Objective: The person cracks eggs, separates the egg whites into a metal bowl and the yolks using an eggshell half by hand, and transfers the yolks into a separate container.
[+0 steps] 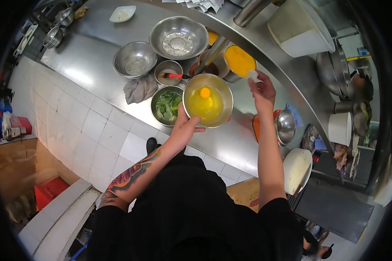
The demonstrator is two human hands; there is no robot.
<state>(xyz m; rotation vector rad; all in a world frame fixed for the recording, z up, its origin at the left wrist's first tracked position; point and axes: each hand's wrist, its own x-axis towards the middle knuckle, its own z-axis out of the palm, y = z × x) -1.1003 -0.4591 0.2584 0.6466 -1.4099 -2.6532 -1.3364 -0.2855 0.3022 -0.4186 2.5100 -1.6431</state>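
My left hand (187, 125) grips the near rim of a steel bowl (229, 105), thumb over the edge. One whole egg yolk (205, 92) sits in clear yellowish egg white (203, 108) inside it. To the right, my right hand (263, 90) is closed on a piece of white eggshell (253, 75). It is beside a container of deep yellow liquid (240, 61), probably yolk. Touching the held bowl on its left is a pot of green leaves in liquid (168, 104). Behind that, a red-handled brush (174, 75) rests in a small steel pot (169, 66).
Two steel bowls (178, 38) (135, 59) stand at the back of the steel counter (91, 48). A grey cloth (140, 89) lies at its front edge. An overhead shelf (287, 74) and its post (211, 55) rise on the right. Another steel bowl (285, 127) is right of my forearm.
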